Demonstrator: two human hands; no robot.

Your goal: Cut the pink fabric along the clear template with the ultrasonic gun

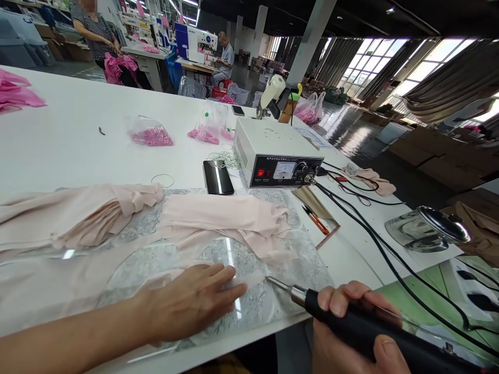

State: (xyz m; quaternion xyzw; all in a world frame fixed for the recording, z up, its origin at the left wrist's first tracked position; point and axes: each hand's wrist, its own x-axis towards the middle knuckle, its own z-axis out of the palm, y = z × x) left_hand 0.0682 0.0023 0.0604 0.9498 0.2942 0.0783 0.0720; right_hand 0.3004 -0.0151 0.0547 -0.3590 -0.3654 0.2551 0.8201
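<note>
My left hand [193, 301] lies flat with fingers stretched out on pale pink fabric [218, 215] over a clear glass plate [296, 270] with lace beneath it. My right hand [353, 332] is wrapped round a black cutter handle [351, 324], whose metal tip [278, 284] touches the fabric edge just right of my left fingertips. A black cable [390, 259] runs from the handle's end back to the white control box [278, 153].
A black phone [217, 177] lies beside the box. Bags of pink pieces [150, 132] sit further back. A small tray with an orange pen [316, 221], a metal iron rest [427, 228] and more fabric [370, 179] lie right. People work at sewing stations [195, 44] behind.
</note>
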